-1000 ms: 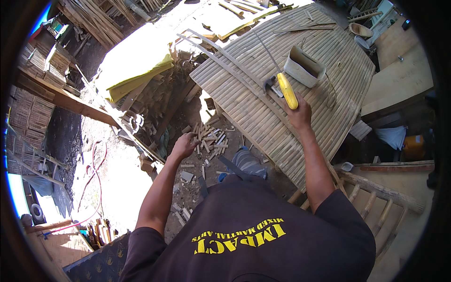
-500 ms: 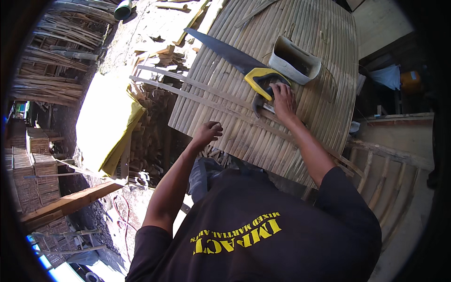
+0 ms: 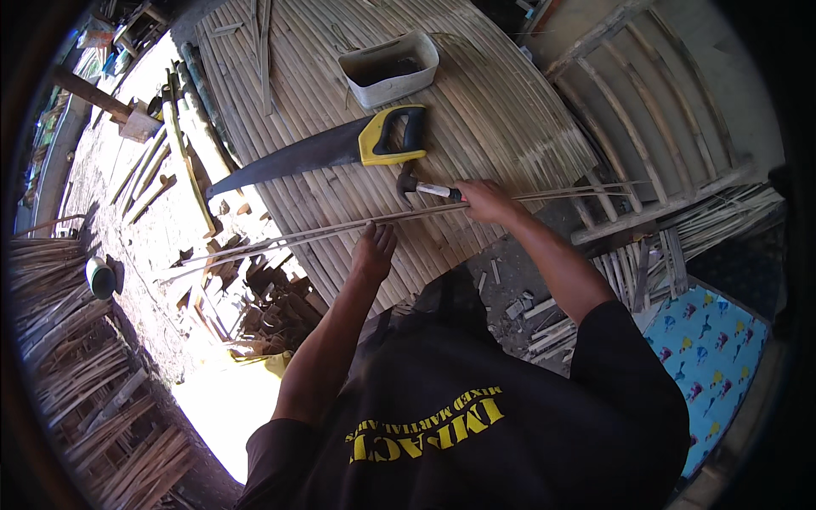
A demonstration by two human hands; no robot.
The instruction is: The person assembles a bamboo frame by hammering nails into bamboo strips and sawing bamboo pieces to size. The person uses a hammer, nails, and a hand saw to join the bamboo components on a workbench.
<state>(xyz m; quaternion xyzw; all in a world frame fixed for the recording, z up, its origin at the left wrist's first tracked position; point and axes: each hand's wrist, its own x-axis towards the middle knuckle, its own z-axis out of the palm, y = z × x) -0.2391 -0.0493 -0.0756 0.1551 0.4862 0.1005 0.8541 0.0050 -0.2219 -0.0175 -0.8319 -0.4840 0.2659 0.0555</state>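
Note:
My right hand (image 3: 483, 202) is closed around the handle end of a hammer (image 3: 429, 189), which lies with its dark head toward the left. Two or more long, thin bamboo strips (image 3: 297, 237) run crosswise over the near part of the slatted bamboo tabletop (image 3: 476, 110) and jut past its left edge. My left hand (image 3: 374, 248) is at these strips, its curled fingers against them; the fingertips are partly hidden. Just beyond the hammer lies a handsaw (image 3: 314, 149) with a yellow and black handle, its blade pointing left. Farther back stands a whitish, open plastic container (image 3: 393, 89).
Loose thin strips (image 3: 263, 51) lie at the table's far left. Scrap wood (image 3: 272, 297) is heaped on the ground to the left. A bamboo frame like a ladder (image 3: 646, 127) stands on the right, near a bundle of strips (image 3: 722, 217) and a blue patterned sheet (image 3: 705, 365).
My view has turned, so the table appears rotated. My right hand has gone from beside the saw handle to the hammer handle. My left hand has moved onto the strips.

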